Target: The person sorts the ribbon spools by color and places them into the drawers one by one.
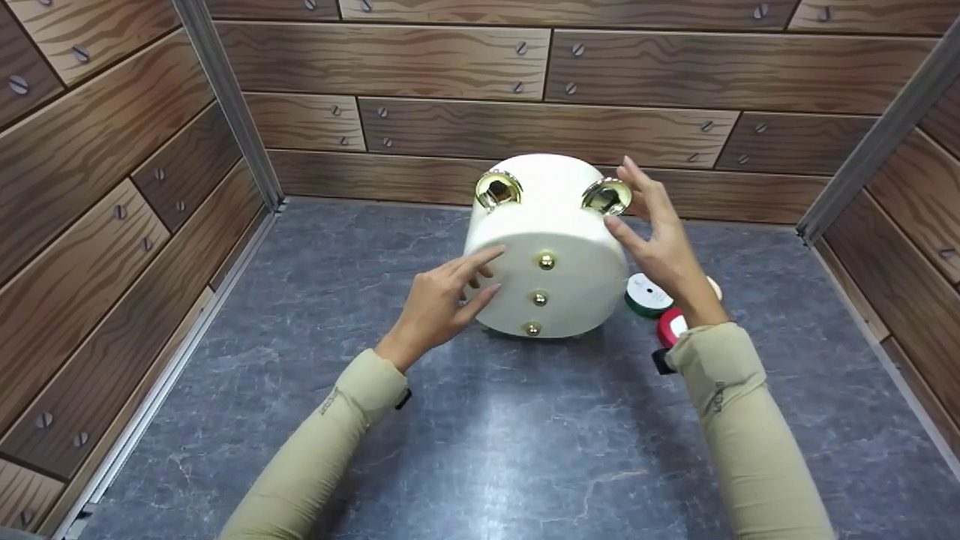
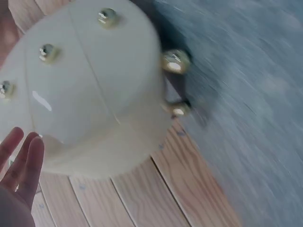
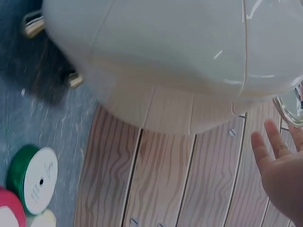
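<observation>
A glossy cream-white rounded case (image 1: 551,285) stands on the floor, with three gold knobs down its front and two gold-rimmed round fittings (image 1: 606,196) on its top. Thin seams cross its front, and small gold feet (image 2: 175,61) show under it in the wrist views. My left hand (image 1: 442,300) is at the case's front left side, fingers extended; whether they touch it I cannot tell. Beside the right gold fitting is my right hand (image 1: 660,244), its fingers spread and nothing gripped. In the right wrist view, those fingers (image 3: 274,139) sit just below a gold-rimmed fitting.
A green ribbon spool (image 1: 648,295) lies right of the case, with a red spool (image 1: 669,328) and a pale one (image 3: 43,219) next to it, partly behind my right wrist. Wood-plank-patterned walls (image 1: 450,60) surround the grey marbled floor (image 1: 480,450) at the back and sides.
</observation>
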The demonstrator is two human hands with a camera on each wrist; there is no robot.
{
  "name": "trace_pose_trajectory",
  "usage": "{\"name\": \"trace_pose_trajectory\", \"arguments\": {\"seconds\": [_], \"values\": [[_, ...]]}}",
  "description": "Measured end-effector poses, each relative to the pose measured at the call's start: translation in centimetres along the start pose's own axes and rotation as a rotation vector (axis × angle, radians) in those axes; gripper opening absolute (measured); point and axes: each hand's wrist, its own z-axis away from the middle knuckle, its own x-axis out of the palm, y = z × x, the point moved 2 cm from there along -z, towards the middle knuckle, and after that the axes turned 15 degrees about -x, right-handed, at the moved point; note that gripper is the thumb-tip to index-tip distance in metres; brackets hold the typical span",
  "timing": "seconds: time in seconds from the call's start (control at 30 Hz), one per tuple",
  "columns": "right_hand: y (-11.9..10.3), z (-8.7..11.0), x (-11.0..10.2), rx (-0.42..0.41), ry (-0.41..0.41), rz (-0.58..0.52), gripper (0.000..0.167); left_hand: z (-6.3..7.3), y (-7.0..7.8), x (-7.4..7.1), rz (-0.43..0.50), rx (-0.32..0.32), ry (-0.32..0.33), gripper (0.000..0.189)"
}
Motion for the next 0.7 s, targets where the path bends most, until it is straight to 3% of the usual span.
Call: {"name": "trace_pose_trajectory", "arguments": {"seconds": [0.2,0.47,0.7], "values": [[0.0,-0.9,0.9,0.003,-0.005,-0.07,0.075,-1.0,1.3,1.6,0.207,-0.071,-0.075,0.044],[0.3,-1.3,1.5,-0.024,0.032,-0.15,0.067,-1.8,2.5,3.3,0.266,-0.131,-0.096,0.037],[-0.3,-1.3,2.0,-0.061,0.071,-0.18,0.065,-2.3,3.2,4.4,0.381,-0.151,-0.095,0.03]]}}
